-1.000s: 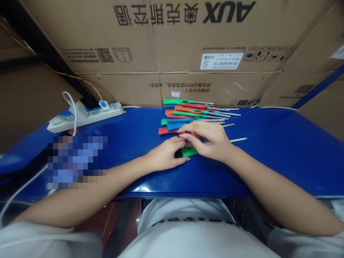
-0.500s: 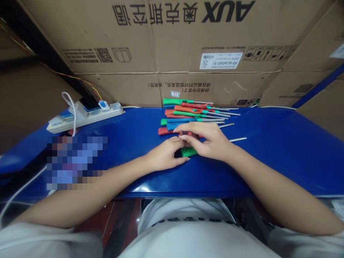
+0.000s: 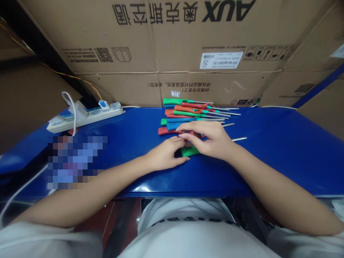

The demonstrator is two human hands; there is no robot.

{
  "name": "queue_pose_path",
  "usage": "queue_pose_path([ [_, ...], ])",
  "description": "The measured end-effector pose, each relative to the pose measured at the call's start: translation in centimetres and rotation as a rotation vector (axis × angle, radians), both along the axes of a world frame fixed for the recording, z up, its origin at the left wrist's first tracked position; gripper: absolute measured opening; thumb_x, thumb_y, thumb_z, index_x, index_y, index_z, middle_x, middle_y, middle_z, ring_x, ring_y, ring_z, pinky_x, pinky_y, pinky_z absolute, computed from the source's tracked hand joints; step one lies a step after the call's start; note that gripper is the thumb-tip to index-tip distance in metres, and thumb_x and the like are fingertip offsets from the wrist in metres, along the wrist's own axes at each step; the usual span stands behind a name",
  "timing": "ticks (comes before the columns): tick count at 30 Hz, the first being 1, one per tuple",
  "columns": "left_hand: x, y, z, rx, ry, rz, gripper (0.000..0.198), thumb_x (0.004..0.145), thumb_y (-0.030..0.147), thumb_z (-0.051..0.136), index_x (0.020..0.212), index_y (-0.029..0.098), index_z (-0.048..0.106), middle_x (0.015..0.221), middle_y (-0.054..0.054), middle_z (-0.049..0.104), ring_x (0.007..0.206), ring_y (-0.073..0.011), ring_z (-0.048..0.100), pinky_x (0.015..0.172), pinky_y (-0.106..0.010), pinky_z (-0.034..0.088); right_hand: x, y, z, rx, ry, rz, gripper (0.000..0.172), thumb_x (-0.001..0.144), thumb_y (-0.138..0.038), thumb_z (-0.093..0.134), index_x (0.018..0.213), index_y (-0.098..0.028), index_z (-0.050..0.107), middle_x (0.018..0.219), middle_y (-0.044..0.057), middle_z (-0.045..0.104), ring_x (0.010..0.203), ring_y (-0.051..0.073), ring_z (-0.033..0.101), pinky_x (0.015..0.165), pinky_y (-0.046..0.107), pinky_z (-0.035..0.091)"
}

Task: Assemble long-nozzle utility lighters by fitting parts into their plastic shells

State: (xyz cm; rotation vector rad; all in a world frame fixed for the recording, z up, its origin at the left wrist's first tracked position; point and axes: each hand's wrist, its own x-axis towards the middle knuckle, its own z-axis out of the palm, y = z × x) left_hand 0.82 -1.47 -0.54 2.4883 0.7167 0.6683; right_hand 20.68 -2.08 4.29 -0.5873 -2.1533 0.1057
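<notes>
A green long-necked lighter (image 3: 189, 151) lies on the blue table, its metal tube pointing right past my wrist. My left hand (image 3: 168, 154) is closed around the handle end, thumb along the near side and fingers at the far side. Above it, my right hand (image 3: 208, 138) pinches what looks like a small screwdriver (image 3: 185, 145); its thin metal shaft stands upright, with the tip down at the green handle. Most of the screwdriver's grip is hidden behind my right fingers. The middle of the lighter is covered by my right hand.
Beyond my hands lie several stacked lighters (image 3: 188, 113) in red, blue, green and orange. A cardboard box (image 3: 134, 84) forms the back wall. At the left are a white power strip (image 3: 91, 115), a white cable (image 3: 74, 118) and a pixelated object (image 3: 77, 161).
My right hand's fingers have shifted very slightly at the top of the screwdriver. My left hand and the green lighter stay in place.
</notes>
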Motion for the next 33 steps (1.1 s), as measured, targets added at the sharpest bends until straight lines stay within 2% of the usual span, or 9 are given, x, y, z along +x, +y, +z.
queue_pose_path([
  [4,0.01,0.05,0.04,0.0,0.006,-0.016,0.032,0.086,0.024,0.072,0.116,0.016,0.065,0.12,-0.01,0.07,0.112,-0.0256,0.066,0.1,-0.039,0.053,0.19,0.08,-0.42,0.107,-0.039,-0.093,0.014,0.094,-0.029,0.067,0.099,-0.019,0.075,0.087,0.002,0.08,0.079,0.015,0.075,0.072,0.023,0.057],
  [9,-0.05,0.07,-0.05,-0.004,0.025,0.006,0.029,0.087,0.027,0.072,0.112,0.016,0.067,0.117,-0.012,0.07,0.114,-0.0275,0.064,0.102,-0.042,0.052,-0.05,-0.15,-0.5,0.019,0.001,-0.012,0.035,0.099,-0.015,0.052,0.131,-0.018,0.065,0.114,0.005,0.078,0.101,0.016,0.075,0.091,0.026,0.057],
  [11,-0.06,0.07,-0.06,0.003,0.025,0.01,0.027,0.086,0.027,0.072,0.11,0.016,0.067,0.115,-0.011,0.07,0.112,-0.0272,0.065,0.101,-0.041,0.053,-0.11,-0.06,-0.4,-0.013,0.046,0.013,0.032,0.098,-0.015,0.052,0.126,-0.018,0.068,0.111,0.004,0.078,0.1,0.015,0.075,0.093,0.026,0.057],
  [16,-0.02,0.09,0.0,0.019,0.012,-0.011,0.026,0.085,0.023,0.073,0.109,0.016,0.066,0.118,-0.011,0.069,0.114,-0.0262,0.064,0.101,-0.039,0.052,0.26,0.48,-0.44,0.126,0.009,-0.095,0.011,0.094,-0.024,0.065,0.098,-0.02,0.075,0.088,0.001,0.08,0.079,0.015,0.076,0.077,0.024,0.059],
  [19,-0.02,0.09,-0.06,0.025,0.008,-0.009,0.026,0.086,0.024,0.073,0.11,0.016,0.066,0.117,-0.011,0.069,0.114,-0.0265,0.064,0.101,-0.039,0.052,0.35,0.41,-0.53,0.148,-0.051,-0.077,0.019,0.096,-0.023,0.062,0.112,-0.021,0.073,0.098,0.002,0.08,0.088,0.016,0.076,0.081,0.025,0.058],
  [22,-0.03,0.07,-0.18,0.029,0.002,-0.001,0.027,0.087,0.025,0.072,0.112,0.016,0.066,0.117,-0.011,0.07,0.114,-0.0268,0.064,0.101,-0.041,0.052,0.09,-0.01,-0.34,0.025,-0.049,0.042,0.033,0.1,-0.016,0.05,0.127,-0.021,0.066,0.119,0.004,0.076,0.11,0.016,0.071,0.095,0.027,0.056],
  [25,-0.01,0.06,-0.27,0.033,-0.005,0.003,0.029,0.086,0.024,0.073,0.112,0.016,0.066,0.114,-0.01,0.07,0.112,-0.027,0.065,0.099,-0.041,0.053,-0.13,-0.24,-0.04,-0.054,-0.008,0.097,0.03,0.099,-0.014,0.051,0.121,-0.022,0.07,0.113,0.002,0.077,0.103,0.014,0.073,0.094,0.026,0.057],
  [30,0.02,0.12,-0.12,0.027,0.012,-0.003,0.024,0.085,0.023,0.074,0.107,0.016,0.066,0.115,-0.011,0.07,0.112,-0.0265,0.065,0.098,-0.039,0.053,0.24,0.36,-0.04,0.062,0.004,-0.026,0.013,0.094,-0.022,0.066,0.103,-0.02,0.074,0.096,0.002,0.08,0.085,0.014,0.075,0.084,0.024,0.058],
  [33,0.01,0.12,0.09,0.024,0.02,-0.01,0.027,0.086,0.025,0.073,0.111,0.016,0.066,0.116,-0.011,0.069,0.113,-0.026,0.064,0.099,-0.039,0.053,0.45,0.61,-0.26,0.075,-0.011,-0.062,0.015,0.093,-0.024,0.067,0.106,-0.019,0.074,0.098,0.002,0.08,0.087,0.015,0.076,0.084,0.023,0.058],
])
